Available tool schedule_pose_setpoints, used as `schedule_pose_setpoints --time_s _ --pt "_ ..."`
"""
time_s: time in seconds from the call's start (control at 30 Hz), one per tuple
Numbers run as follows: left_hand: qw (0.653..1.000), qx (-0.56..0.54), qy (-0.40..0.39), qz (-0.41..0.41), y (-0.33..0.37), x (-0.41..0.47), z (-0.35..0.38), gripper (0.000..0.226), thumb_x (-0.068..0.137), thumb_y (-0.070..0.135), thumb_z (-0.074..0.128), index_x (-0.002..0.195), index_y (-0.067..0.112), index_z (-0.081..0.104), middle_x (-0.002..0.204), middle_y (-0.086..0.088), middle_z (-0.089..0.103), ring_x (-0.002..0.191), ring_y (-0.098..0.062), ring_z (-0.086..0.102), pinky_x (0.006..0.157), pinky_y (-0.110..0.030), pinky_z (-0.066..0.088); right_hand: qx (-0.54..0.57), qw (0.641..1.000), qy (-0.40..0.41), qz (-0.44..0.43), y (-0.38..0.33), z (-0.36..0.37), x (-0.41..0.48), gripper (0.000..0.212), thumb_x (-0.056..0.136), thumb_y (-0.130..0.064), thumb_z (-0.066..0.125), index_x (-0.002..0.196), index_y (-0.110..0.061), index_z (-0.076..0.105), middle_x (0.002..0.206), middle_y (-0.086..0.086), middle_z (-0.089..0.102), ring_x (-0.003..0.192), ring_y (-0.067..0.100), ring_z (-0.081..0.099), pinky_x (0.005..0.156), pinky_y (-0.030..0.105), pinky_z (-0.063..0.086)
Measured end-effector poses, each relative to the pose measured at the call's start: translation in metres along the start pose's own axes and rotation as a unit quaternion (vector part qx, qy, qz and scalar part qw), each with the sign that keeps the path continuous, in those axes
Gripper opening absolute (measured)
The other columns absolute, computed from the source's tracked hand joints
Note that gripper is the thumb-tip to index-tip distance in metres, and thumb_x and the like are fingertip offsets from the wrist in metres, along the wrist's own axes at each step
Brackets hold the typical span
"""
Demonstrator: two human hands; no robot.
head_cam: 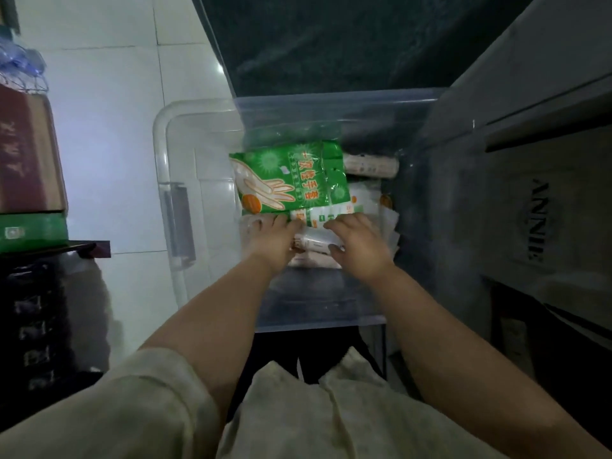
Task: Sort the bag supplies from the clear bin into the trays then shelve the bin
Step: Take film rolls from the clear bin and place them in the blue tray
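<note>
The clear bin (172,207) sits on the floor in front of me, with its clear lid (218,61) raised at the far side. Inside lies a green glove packet (291,178), with a pale roll of bags (371,165) behind it and white packets (364,200) to its right. My left hand (273,241) and my right hand (359,245) are both down in the bin. Their fingers curl around the two ends of a white and green packet (314,233) that lies in front of the green one.
Cardboard boxes (536,213) stand close on the right. A shelf (49,248) on the left carries a brown box (26,154) and a green box (33,231). White floor tiles (109,111) lie between shelf and bin. A dark frame (374,342) stands under the bin's near edge.
</note>
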State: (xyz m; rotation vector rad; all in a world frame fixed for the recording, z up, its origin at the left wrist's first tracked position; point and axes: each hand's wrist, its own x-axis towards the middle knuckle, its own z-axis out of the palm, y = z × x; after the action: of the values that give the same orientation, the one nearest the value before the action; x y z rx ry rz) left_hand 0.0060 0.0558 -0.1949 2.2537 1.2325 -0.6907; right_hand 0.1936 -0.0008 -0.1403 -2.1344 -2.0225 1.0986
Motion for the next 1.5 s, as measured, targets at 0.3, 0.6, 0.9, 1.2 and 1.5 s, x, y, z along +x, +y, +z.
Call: schedule_pose_setpoints --time_s 0.3,0.6,0.9,1.2,1.5 --pt "0.991 -0.068 0.113 -0.02 -0.021 -0.007 -0.025 0.058 0.077 0.033 0.07 0.13 0.023 0.051 0.119 -0.013 0.054 0.11 -0.036 0.047 0.092 -0.046 0.035 -0.045 0.99 0.041 -0.128 -0.025 0.003 -0.013 0.029 0.068 -0.01 0.077 0.097 -0.007 0.069 0.088 0.013 0.065 0.082 0.035 0.061 0.067 0.043 0.052" --pt "0.961 -0.095 0.257 -0.029 -0.039 -0.002 -0.058 0.054 0.069 0.038 0.072 0.121 0.028 0.06 0.109 -0.007 0.056 0.105 -0.03 0.049 0.087 -0.041 0.03 -0.173 0.965 -0.197 -0.029 -0.044 0.063 0.04 0.052 0.085 -0.021 0.058 0.134 -0.015 0.044 0.14 0.013 0.04 0.125 0.034 0.034 0.103 0.046 0.031" --pt "0.957 -0.108 0.265 -0.044 -0.042 -0.01 -0.069 0.054 0.067 0.039 0.074 0.117 0.031 0.059 0.104 -0.005 0.056 0.1 -0.029 0.048 0.083 -0.041 0.031 -0.184 0.967 -0.176 -0.022 -0.053 0.07 0.048 0.04 0.088 -0.01 0.054 0.127 -0.002 0.049 0.133 0.018 0.043 0.121 0.035 0.04 0.102 0.044 0.037" --pt "0.954 -0.107 0.279 -0.019 -0.014 -0.069 -0.183 0.054 0.064 0.037 0.075 0.116 0.033 0.06 0.104 -0.003 0.054 0.102 -0.028 0.045 0.085 -0.04 0.026 -0.087 0.996 0.015 -0.002 -0.079 -0.06 -0.026 0.047 0.077 -0.014 0.064 0.123 -0.01 0.051 0.123 0.014 0.048 0.114 0.033 0.042 0.089 0.04 0.036" --pt "0.937 -0.043 0.307 0.162 0.023 -0.131 -0.263 0.052 0.064 0.04 0.072 0.114 0.04 0.057 0.102 0.002 0.052 0.099 -0.024 0.044 0.083 -0.039 0.028 -0.121 0.957 0.232 0.129 -0.144 -0.131 -0.123 0.042 0.073 -0.018 0.066 0.114 -0.016 0.058 0.115 0.005 0.058 0.104 0.03 0.049 0.088 0.04 0.039"
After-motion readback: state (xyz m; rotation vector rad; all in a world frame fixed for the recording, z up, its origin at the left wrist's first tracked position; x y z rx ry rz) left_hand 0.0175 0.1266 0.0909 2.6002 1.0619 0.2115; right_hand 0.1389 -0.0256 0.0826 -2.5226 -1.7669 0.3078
